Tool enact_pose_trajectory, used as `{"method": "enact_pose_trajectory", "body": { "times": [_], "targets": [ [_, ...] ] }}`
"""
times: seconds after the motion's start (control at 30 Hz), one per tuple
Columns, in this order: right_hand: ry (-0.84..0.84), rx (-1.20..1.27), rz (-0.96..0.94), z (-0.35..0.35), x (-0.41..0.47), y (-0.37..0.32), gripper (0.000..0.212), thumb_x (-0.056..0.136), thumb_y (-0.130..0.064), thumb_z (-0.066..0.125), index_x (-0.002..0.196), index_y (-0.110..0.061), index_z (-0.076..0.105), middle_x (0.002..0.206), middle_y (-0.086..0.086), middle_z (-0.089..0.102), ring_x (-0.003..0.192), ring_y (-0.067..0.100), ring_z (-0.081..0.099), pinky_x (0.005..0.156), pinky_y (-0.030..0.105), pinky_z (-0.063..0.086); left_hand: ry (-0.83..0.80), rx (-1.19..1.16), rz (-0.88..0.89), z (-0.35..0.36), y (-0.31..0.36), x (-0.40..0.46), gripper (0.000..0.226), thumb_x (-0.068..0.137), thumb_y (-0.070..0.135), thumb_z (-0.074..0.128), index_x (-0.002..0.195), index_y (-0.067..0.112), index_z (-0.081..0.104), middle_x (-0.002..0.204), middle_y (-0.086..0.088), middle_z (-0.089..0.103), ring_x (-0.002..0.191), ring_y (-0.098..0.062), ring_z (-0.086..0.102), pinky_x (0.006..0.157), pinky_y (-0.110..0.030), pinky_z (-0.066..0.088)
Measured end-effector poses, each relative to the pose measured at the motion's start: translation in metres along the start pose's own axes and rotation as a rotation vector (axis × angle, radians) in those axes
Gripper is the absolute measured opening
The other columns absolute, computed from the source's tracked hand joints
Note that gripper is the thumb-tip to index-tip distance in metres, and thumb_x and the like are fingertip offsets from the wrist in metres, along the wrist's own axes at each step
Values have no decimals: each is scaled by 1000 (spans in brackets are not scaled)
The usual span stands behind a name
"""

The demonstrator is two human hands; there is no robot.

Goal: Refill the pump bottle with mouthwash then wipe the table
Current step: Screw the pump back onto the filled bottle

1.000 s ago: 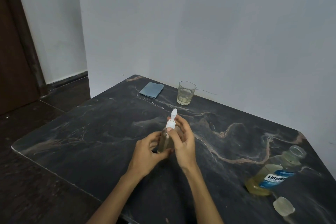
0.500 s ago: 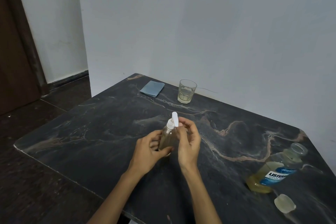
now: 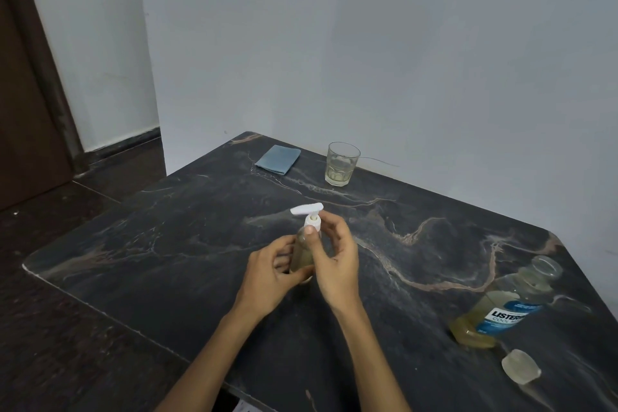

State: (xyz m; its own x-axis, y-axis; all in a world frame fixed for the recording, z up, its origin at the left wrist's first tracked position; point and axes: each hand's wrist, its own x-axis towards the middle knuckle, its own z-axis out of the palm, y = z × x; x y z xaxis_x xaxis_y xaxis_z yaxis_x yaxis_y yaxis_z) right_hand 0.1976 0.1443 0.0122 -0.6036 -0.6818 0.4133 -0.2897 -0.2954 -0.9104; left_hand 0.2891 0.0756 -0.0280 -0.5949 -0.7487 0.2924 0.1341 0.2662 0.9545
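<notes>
Between both hands, the pump bottle is held upright, axis vertical: body gripped by left hand, white collar pinched by right hand. Mouthwash bottle lies far right of rt hand; blue cloth beyond, nearer left.

A dark stone desk with thin brown and white lines in it fills the low part of the view. Its far edge sits right against a plain pale wall. The wall turns a corner on the left, and a dark strip runs along its bottom. A dark brown wooden door stands at the far left. The floor is dark too. The light is dim and soft.
</notes>
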Motion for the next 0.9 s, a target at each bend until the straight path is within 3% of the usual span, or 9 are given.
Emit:
{"method": "enact_pose_trajectory", "body": {
  "times": [0.2, 0.3, 0.37, 0.43, 0.53, 0.67, 0.8, 0.87, 0.9],
  "targets": [
    [146, -6, -35, -3, 1, 1, 31, 71, -22, 82, 75, -24, 51, 78, -2, 58, 81, 9, 60, 77, 17, 45, 2, 18, 3, -1, 0, 1, 52, 63, 21, 84, 98, 54, 63, 95, 24, 71, 88, -2, 70, 72, -10, 52],
    [145, 59, -32, -1, -3, 0, 17, 78, -26, 68, 88, -23, 55, 88, -9, 61, 90, 6, 60, 82, 18, 44, 7, 9, 6, 0, -1, 1, 52, 64, 15, 84, 100, 47, 64, 96, 19, 72, 88, -4, 70, 72, -12, 53],
    [69, 104, -2, 0, -4, 0, 25, 84, -23, 56, 109, -23, 59, 107, -12, 65, 106, 4, 59, 87, 16, 43, 12, 7, 6, 0, -2, 1, 52, 66, 12, 84, 102, 43, 63, 96, 17, 73, 87, -5, 71, 72, -12, 53],
    [-3, 101, 22, 1, -4, -1, 29, 90, -18, 48, 113, -33, 59, 112, -15, 66, 113, 5, 56, 93, 18, 43, 12, 13, 2, 0, -1, 1, 53, 66, 12, 84, 104, 42, 63, 95, 16, 73, 88, -5, 71, 73, -12, 53],
    [115, -3, 15, 5, -7, 1, 29, 94, -8, 53, 112, -27, 64, 112, -3, 65, 109, 6, 59, 97, 28, 47, 13, 25, -4, 0, -2, 1, 52, 66, 13, 84, 105, 40, 62, 94, 15, 73, 89, -4, 70, 73, -11, 52],
    [319, 32, -50, 5, -10, 0, 21, 84, -9, 59, 97, -25, 62, 87, -16, 67, 88, 0, 61, 83, 14, 45, 23, 12, -19, 1, -2, 2, 53, 64, 12, 85, 104, 38, 63, 96, 6, 72, 88, -6, 71, 74, -12, 53],
    [138, -20, 8, 0, -5, 0, 46, 91, -9, 58, 133, -26, 47, 120, -22, 58, 121, -3, 49, 105, 23, 37, 16, 15, -22, 0, -2, 1, 53, 64, 14, 85, 104, 41, 63, 94, 11, 73, 88, -5, 71, 75, -13, 53],
    [5, -60, 53, -1, 0, 1, 47, 96, -15, 54, 141, -24, 42, 126, -26, 55, 133, 6, 40, 117, 32, 21, 5, 13, -23, -1, -2, 0, 51, 63, 20, 84, 105, 40, 63, 95, 12, 73, 90, -5, 70, 75, -14, 53],
    [-29, -94, 54, -1, 1, 2, 43, 96, -20, 53, 139, -23, 46, 124, -24, 58, 136, 12, 39, 119, 25, 11, -1, 6, -24, -1, -1, 0, 50, 62, 26, 83, 105, 40, 63, 96, 13, 73, 90, -6, 70, 75, -14, 53]
  ]
}}
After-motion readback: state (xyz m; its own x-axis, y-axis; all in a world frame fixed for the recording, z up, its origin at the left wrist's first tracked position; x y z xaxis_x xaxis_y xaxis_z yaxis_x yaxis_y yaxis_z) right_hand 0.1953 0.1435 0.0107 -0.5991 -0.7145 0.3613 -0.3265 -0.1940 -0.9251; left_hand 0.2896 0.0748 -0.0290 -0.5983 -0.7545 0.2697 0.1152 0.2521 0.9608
